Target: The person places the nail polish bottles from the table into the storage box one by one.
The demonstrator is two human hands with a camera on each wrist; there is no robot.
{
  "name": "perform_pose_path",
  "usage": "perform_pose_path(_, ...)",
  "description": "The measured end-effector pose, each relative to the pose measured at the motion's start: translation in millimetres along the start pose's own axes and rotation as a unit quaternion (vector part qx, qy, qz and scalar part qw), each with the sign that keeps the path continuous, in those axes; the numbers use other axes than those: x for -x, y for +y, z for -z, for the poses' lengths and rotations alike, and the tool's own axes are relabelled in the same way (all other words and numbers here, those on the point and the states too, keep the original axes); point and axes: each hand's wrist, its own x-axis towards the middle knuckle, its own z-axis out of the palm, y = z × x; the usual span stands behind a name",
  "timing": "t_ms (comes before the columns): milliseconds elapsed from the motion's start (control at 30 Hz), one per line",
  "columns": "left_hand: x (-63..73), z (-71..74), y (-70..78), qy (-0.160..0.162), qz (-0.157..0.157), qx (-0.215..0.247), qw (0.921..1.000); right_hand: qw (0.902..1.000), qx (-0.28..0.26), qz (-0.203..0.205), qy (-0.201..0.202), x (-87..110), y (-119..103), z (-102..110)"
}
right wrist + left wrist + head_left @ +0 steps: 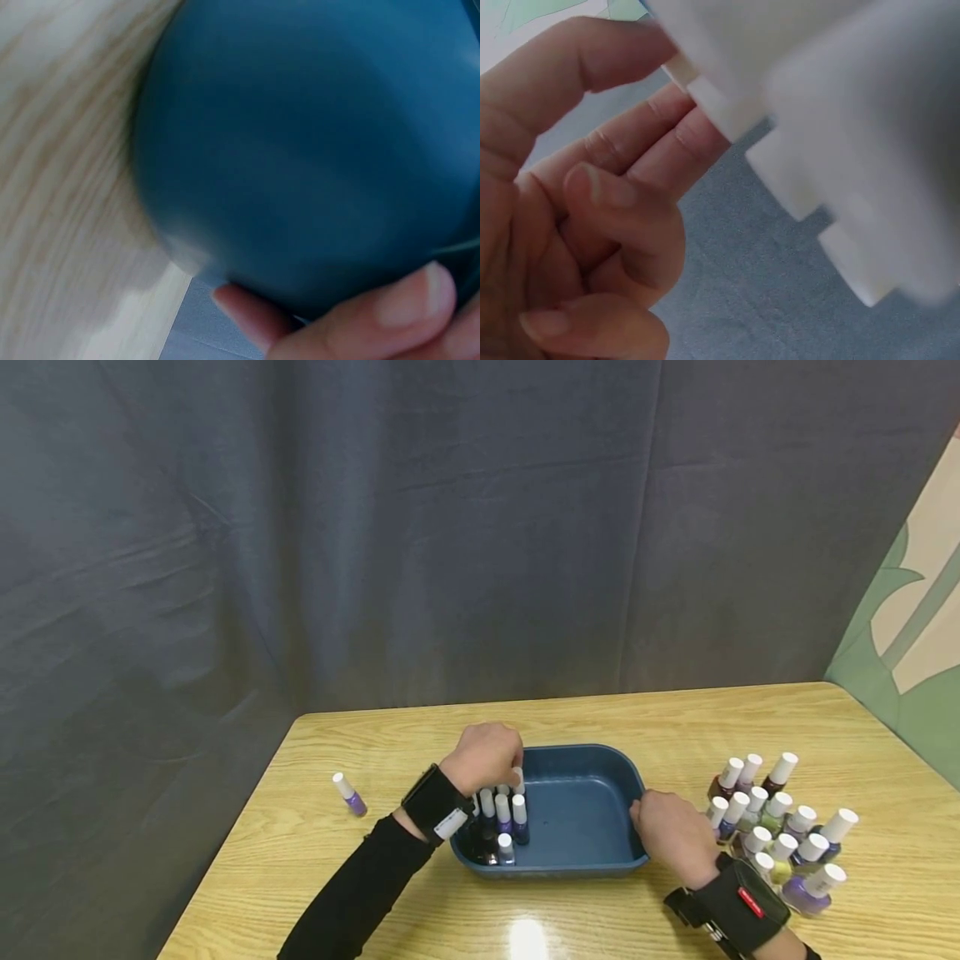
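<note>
A dark blue tray [588, 810] sits on the wooden table, with several white-capped nail polish bottles [520, 818] standing at its left end. My left hand [487, 756] reaches over that end and pinches the white cap of a nail polish bottle [518, 778] between thumb and fingers. Blurred white caps [787, 176] fill much of the left wrist view beside the fingers. At the opposite end, my right hand [675, 831] grips the tray's rim. Its thumb [405, 300] lies against the tray's blue wall [300, 150] in the right wrist view.
Right of the tray stands a group of nail polish bottles [780, 847] with white caps, close to my right wrist. One purple bottle [350, 795] is alone on the table's left side. A grey curtain [480, 543] hangs behind the table [255, 860].
</note>
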Motion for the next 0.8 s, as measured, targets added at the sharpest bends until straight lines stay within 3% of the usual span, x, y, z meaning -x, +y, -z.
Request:
perform_pose_path(300, 0.8, 2.0, -1.1, -0.002, -0.005, 0.005, 1.0, 1.0, 0.004, 0.002, 0.009, -1.7, 0, 0)
perform_pose_path(500, 6.0, 11.5, -13.3, 0.003, 0.011, 0.02, 0.9997, 0.9999, 0.003, 0.006, 0.011, -2.4, -1, -1)
perform_pose_path(633, 19.2, 25.2, -33.1, 0.029, 0.049, 0.052, 0.997, 0.9998, 0.002, 0.009, 0.016, -3.0, -1, -2)
perform_pose_path(800, 44.1, 36.3, -68.6, 0.063, 0.128, 0.098, 0.9849, 0.9997, 0.003, 0.01, 0.021, -4.7, -1, -3)
